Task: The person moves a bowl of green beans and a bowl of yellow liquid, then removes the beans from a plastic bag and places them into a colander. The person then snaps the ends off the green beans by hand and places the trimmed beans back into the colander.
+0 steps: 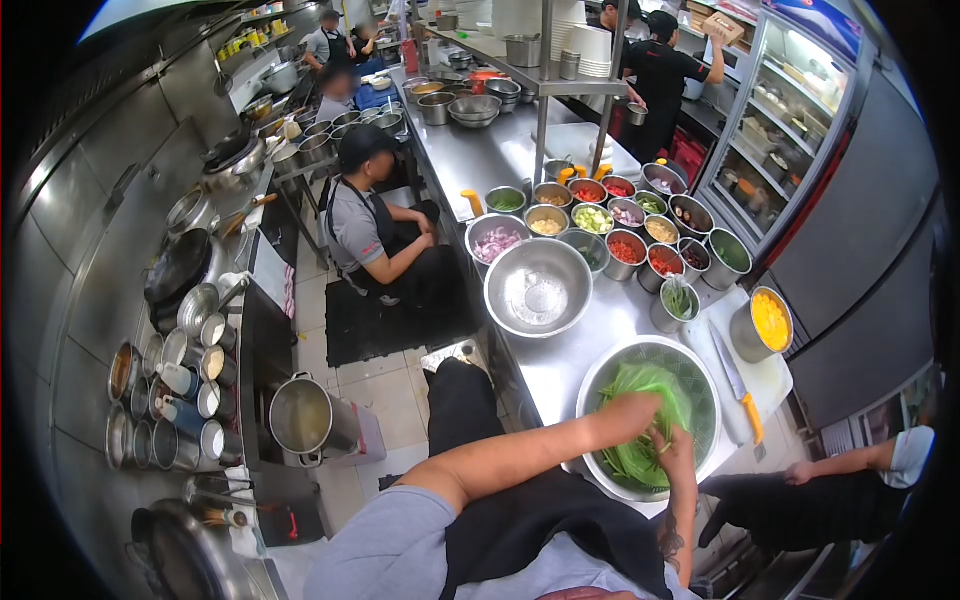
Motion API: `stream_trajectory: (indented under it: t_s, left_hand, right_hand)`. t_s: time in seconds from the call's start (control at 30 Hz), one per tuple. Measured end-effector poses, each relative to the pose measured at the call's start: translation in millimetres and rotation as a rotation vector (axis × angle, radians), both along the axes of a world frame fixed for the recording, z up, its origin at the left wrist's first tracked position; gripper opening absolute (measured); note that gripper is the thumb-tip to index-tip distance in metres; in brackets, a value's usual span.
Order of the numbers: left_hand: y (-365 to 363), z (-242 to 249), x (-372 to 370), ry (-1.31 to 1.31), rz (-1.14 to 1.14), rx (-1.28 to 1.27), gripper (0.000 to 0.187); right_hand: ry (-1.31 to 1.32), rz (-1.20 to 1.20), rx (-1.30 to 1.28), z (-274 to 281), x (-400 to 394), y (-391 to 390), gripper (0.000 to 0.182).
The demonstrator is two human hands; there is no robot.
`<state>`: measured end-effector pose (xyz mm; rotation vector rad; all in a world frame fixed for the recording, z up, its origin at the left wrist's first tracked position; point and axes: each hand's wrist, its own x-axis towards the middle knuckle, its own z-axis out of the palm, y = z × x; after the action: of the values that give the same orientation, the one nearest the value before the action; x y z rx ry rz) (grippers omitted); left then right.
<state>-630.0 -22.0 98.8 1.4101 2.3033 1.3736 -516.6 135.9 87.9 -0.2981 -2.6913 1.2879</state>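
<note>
A large steel bowl [589, 372] with a green perforated colander [706, 415] inside stands at the near end of the steel counter. In it lies a thin, see-through green bag [648, 382] with long green vegetables [632, 455] that look like beans. My left hand [632, 416] reaches across from the left and is closed on the bag's upper part, fingers partly hidden. Just to its right, my right hand [675, 452] has its fingers curled round the bag and greens. Beyond the bowl sits a wide steel bowl [538, 288] with nothing in it.
Several steel pots of chopped vegetables [625, 250] crowd the counter. A knife [735, 375] with a yellow handle lies on a white board [770, 385], near a pot of yellow pieces [768, 320]. A person [375, 215] sits left; another person's arm [850, 460] is at right.
</note>
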Motion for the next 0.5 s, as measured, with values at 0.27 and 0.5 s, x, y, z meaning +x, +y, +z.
stream_trajectory:
  t_s: [0.27,0.5]
  left_hand:
    - [-1.1,-17.7,-5.9,0.029,-0.179,0.106,0.006]
    - [-3.5,-13.3,-8.3,0.057,-0.215,0.053,0.006]
  right_hand:
    - [0.034,-0.012,-0.036,-7.4,15.0,-0.2,0.021]
    - [0.039,0.013,-0.045,-12.1,15.2,2.6,0.018]
